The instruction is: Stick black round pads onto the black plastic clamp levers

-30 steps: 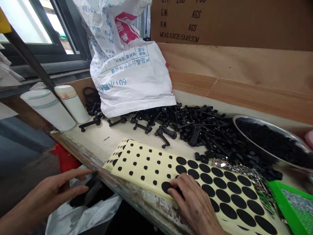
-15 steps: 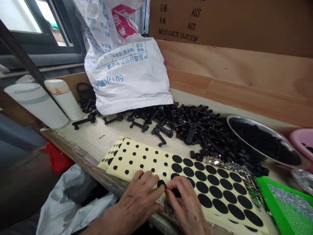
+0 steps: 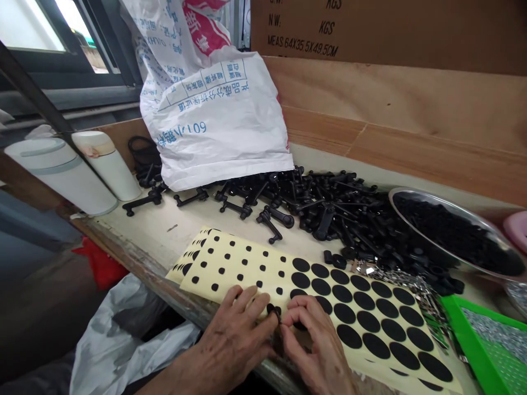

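At the yellow sheet [image 3: 269, 282], left hand [image 3: 234, 334] has joined right hand [image 3: 315, 340] by a black disc [image 3: 270, 308]; grips unclear.

A white printed sack [image 3: 222, 126] stands left of a brown cardboard box [image 3: 387, 33] with black lettering. Two pale bottles, one wide [image 3: 61, 175] and one slim [image 3: 113, 173], stand side by side. Lower down are a crumpled plastic bag [image 3: 107, 329] and something red [image 3: 99, 266], perhaps cloth.
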Tool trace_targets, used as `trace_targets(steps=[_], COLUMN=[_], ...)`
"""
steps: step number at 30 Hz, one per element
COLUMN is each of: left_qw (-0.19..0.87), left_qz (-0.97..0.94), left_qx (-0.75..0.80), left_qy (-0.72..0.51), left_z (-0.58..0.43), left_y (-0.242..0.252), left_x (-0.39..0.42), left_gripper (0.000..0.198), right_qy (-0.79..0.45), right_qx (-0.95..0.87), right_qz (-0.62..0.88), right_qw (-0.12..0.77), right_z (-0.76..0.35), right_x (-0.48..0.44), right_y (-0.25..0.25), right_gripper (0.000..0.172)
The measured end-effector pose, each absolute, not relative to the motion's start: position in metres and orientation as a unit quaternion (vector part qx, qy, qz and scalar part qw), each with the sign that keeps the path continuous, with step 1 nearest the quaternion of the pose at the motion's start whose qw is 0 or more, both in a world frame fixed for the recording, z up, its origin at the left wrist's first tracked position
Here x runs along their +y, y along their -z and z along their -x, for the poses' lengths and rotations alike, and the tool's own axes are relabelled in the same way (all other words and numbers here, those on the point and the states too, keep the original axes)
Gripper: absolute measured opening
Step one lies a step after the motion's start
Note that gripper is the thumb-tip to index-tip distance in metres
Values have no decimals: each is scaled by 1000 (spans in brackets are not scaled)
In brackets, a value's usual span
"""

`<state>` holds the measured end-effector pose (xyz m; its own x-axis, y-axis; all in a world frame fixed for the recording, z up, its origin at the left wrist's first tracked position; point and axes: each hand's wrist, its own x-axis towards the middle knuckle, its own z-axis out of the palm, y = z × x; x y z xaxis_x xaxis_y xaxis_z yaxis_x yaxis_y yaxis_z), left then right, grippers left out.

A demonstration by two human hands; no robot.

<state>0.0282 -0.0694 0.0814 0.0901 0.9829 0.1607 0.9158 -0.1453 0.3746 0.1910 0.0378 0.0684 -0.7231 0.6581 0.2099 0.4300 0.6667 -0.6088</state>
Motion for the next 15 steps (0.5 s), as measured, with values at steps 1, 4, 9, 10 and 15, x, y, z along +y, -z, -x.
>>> trace_targets(steps=[1, 4, 9, 10, 15], left_qw=[96, 142, 270, 295, 438], left_qz=[-728, -692, -550, -512, -321], left_qx=[647, 653, 669, 673, 649], left_qy=[-205, -273, -421, -444, -532], left_z=[-27, -23, -18, -18, -17], left_y=[-81, -83, -100, -104, -121], left_x=[-71, -73, -56, -50, -26], left_gripper=[29, 41, 11, 9, 12], right_qy=[-288, -375, -518, -531, -532], right_qx=[-886, -857, -764, -747, -659], right_qz=[301, 305, 325, 333, 397], right_qw=[203, 180, 208, 224, 353], right_z=[-192, -196, -193, -191, -175], right_x=[38, 41, 48, 50, 56], right_y=[-71, -83, -93, -92, -86], right_gripper=[9, 9, 14, 16, 37])
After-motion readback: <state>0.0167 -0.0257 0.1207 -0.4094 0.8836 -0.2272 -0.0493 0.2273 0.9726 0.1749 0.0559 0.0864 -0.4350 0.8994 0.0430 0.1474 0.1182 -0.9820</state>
